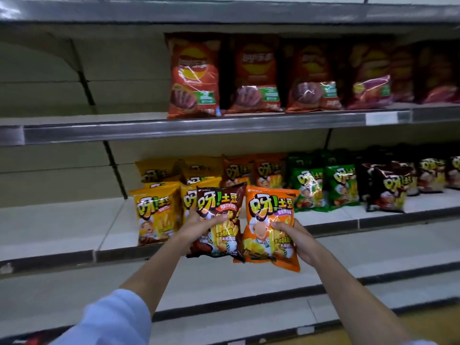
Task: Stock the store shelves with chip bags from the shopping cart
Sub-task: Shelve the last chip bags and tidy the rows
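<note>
A beige metal shelving unit (pixel 49 95) fills the view, its back panels (pixel 129 70) made of horizontal slats with dark slotted uprights (pixel 86 78) running between them. Each shelf has a shiny grey front rail (pixel 149 130), and a white price label (pixel 380 118) sits on the middle rail at the right. The lower shelves (pixel 224 277) step forward, pale with dark edges. A strip of yellowish floor (pixel 438 319) shows at the lower right. Light is even and soft.
</note>
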`<action>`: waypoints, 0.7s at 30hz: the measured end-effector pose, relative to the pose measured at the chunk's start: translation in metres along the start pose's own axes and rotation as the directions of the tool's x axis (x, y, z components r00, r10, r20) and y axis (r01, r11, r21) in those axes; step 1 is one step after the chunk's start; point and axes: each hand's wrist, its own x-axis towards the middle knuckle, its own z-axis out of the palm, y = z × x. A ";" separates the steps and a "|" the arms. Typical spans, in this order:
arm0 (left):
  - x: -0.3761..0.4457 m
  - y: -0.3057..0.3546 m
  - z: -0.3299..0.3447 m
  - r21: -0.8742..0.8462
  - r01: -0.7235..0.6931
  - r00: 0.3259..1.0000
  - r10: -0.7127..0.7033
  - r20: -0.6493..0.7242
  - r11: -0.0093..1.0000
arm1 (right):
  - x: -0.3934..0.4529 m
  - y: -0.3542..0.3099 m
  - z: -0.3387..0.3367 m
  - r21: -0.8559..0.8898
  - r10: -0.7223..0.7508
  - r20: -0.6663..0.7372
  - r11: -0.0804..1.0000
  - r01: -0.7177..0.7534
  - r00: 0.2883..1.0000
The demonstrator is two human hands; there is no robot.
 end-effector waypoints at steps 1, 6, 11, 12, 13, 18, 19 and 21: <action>0.008 0.003 0.005 0.029 0.011 1.000 -0.011 0.004 1.000 | 0.004 -0.002 -0.005 0.003 0.001 -0.014 1.000 -0.001 1.000; 0.053 0.018 0.024 0.065 0.071 0.997 -0.070 -0.023 0.995 | 0.048 -0.011 -0.022 0.000 0.011 -0.002 1.000 -0.011 1.000; 0.091 0.031 0.031 -0.055 0.042 0.999 -0.043 0.000 0.998 | 0.119 -0.020 -0.019 -0.104 -0.008 -0.079 0.995 0.000 0.997; 0.100 0.033 0.029 -0.072 0.038 0.999 -0.040 -0.023 0.997 | 0.131 -0.024 -0.012 -0.139 -0.023 -0.079 0.990 0.012 0.997; 0.110 0.036 0.025 -0.097 0.032 0.998 -0.037 -0.048 0.995 | 0.150 -0.026 -0.008 -0.183 -0.028 -0.084 0.983 0.012 0.996; 0.128 0.048 0.015 -0.105 0.039 0.994 -0.050 -0.099 0.994 | 0.202 -0.031 0.014 -0.340 -0.055 -0.161 0.941 -0.003 0.985; 0.130 0.050 0.015 -0.107 0.050 0.993 -0.061 -0.102 0.993 | 0.209 -0.032 0.018 -0.336 -0.065 -0.162 0.942 0.007 0.985; 0.135 0.052 0.016 -0.102 0.070 0.990 -0.081 -0.115 0.992 | 0.222 -0.029 0.020 -0.346 -0.080 -0.137 0.938 0.027 0.987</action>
